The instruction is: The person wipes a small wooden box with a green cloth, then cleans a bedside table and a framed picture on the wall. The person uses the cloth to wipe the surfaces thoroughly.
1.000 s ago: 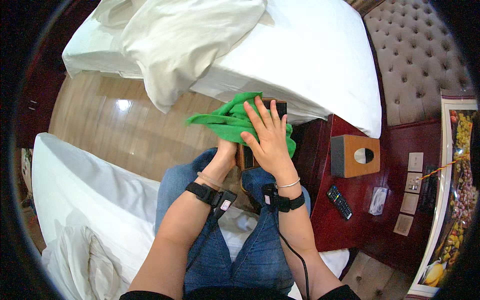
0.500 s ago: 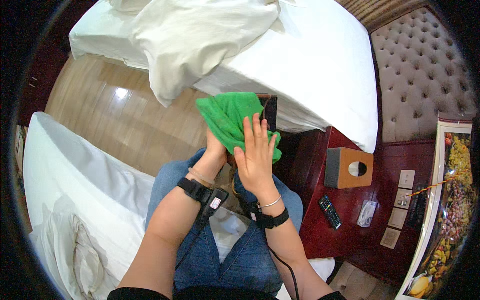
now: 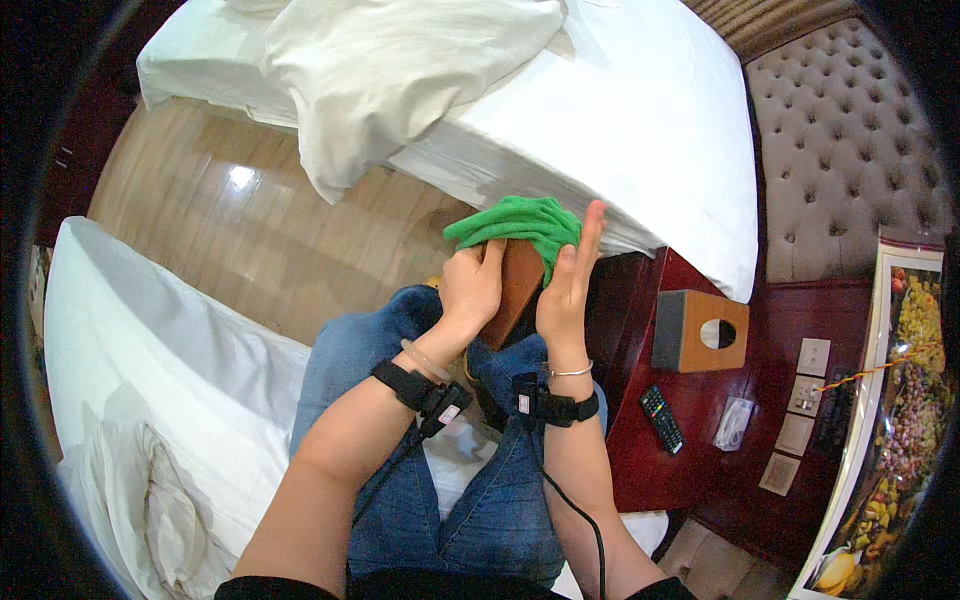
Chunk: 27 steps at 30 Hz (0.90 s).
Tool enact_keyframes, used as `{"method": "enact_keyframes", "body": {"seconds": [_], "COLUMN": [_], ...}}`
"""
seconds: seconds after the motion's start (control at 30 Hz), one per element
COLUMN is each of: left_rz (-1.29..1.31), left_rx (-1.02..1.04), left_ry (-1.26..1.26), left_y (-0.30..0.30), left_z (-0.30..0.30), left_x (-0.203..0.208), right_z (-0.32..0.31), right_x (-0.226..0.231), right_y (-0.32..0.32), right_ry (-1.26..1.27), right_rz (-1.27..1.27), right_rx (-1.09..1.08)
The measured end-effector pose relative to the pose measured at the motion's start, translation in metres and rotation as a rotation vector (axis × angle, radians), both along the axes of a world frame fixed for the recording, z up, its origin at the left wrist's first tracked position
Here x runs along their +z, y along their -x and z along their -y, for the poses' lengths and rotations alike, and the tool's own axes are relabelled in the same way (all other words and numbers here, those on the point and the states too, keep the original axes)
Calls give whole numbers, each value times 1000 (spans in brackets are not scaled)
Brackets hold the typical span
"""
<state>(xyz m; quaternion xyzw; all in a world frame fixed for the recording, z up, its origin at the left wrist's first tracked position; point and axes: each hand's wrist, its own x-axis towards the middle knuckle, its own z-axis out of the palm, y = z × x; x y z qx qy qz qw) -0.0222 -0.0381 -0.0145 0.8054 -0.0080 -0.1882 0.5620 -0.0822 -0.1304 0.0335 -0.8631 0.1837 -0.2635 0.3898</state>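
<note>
Green cloth (image 3: 520, 222) is sitting bunched at centre frame, draped over the top of a brown wooden block (image 3: 515, 288); half a second ago it was lying spread wider under the palm. Left hand (image 3: 470, 290) is gripping the block, fingers curled; right hand (image 3: 565, 290) is pressing the cloth with fingers straight and together. Tissue box (image 3: 700, 332) and remote (image 3: 661, 419) are lying at right on the nightstand (image 3: 690, 470), well apart.

Tissue box (image 3: 700, 331) and remote (image 3: 661, 419) on nightstand (image 3: 700, 460).
</note>
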Motion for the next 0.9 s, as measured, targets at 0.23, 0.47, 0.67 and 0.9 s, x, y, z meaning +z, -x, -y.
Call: {"method": "enact_keyframes", "body": {"seconds": [0.23,0.47,0.67,0.9], "left_rz": [-350,-309,-103,-289], "left_rx": [312,330,244,310], "left_ry": [545,1105,391,761], "left_y": [-32,-23,8,-21], "left_z": [-16,-10,4,-14], "left_x": [-26,-28,-8,-27], "right_z": [-43,-74,-14,-21], "right_x": [-40,11,0,-33], "right_y": [12,-3,-18,0], "right_ry": [19,339,30,-164], "right_rz": [-151,-218,-57,-196], "right_rx": [45,62,60,80]}}
